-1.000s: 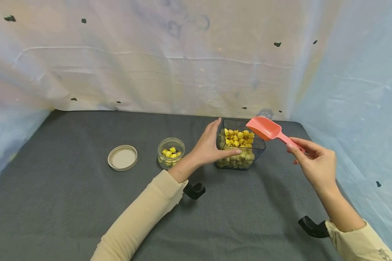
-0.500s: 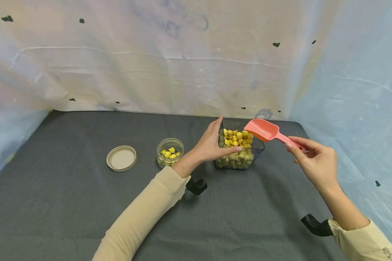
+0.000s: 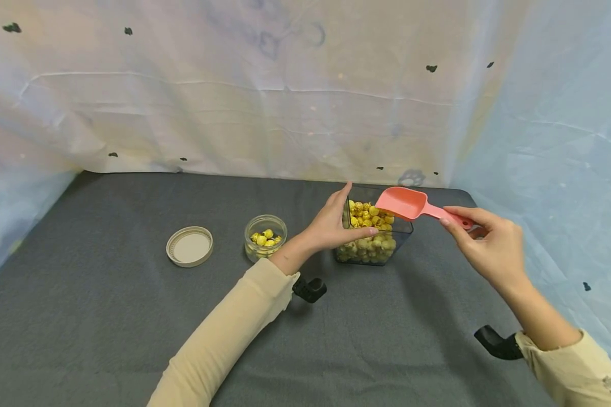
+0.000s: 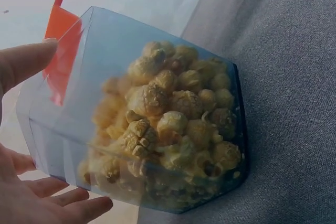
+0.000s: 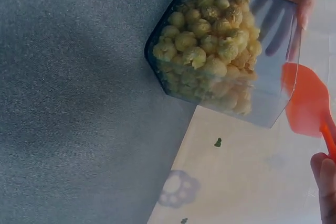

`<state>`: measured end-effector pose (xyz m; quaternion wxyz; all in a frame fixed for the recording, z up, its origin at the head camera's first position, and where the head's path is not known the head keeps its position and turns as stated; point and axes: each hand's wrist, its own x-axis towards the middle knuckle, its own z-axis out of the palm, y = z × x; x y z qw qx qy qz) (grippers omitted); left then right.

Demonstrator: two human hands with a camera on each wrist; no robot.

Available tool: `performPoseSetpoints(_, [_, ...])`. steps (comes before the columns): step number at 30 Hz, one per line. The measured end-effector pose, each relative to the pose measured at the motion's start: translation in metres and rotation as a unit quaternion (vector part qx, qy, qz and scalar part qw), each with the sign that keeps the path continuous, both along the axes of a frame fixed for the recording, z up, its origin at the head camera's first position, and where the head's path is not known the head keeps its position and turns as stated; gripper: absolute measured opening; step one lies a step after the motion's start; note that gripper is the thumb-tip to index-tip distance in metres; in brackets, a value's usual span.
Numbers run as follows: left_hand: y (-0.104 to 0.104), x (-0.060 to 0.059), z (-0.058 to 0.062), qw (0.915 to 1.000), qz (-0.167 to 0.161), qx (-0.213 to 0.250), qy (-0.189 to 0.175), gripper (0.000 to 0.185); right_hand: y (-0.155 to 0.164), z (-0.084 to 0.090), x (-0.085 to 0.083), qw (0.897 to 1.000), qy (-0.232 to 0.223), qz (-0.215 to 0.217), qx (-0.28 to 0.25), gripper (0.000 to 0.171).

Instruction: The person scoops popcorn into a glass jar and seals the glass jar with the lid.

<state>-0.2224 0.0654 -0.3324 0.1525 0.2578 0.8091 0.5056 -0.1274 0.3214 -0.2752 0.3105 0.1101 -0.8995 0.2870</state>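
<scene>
Here the grey-clothed bench (image 3: 107, 316) is carrying everything, with a pale sheet (image 3: 234, 102) hanging behind it. Toward the far right, a clear square tub (image 3: 382, 257) is sitting on the bench, holding yellow popcorn (image 3: 369, 217). The left hand (image 3: 331, 226) is bracing the tub's left wall, fingers running fairly straight up its side and the thumb lying along the near wall; it may be a light hold rather than a real grip. The right hand (image 3: 481, 246) is pinching the handle of a pink scoop (image 3: 402, 203), whose bowl is hovering over the tub's right rim, just above the popcorn. Left of the tub, a small glass jar (image 3: 266, 237) is holding a little popcorn, and its lid (image 3: 190, 246) is lying beside it, apart.
</scene>
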Motion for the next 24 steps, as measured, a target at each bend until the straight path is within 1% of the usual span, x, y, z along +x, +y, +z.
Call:
performPoseSetpoints(2, [0.001, 0.0, 0.0, 1.0, 0.001, 0.002, -0.001, 0.106, 0.0, 0.001, -0.002, 1.0, 0.012, 0.006, 0.019, 0.021])
performPoseSetpoints(10, [0.003, 0.001, 0.001, 1.0, 0.001, 0.0, 0.007, 0.105, 0.0, 0.009, -0.006, 0.995, 0.013, 0.014, 0.094, 0.021])
performPoseSetpoints(17, [0.004, 0.001, 0.001, 0.9999, 0.002, -0.004, 0.009, 0.104, 0.001, 0.017, -0.012, 0.99, 0.006, 0.026, 0.138, 0.021])
performPoseSetpoints(24, [0.003, 0.0, 0.001, 0.9999, 0.006, -0.008, 0.008, 0.104, 0.0, 0.032, -0.024, 0.981, -0.009, 0.037, 0.192, 0.021])
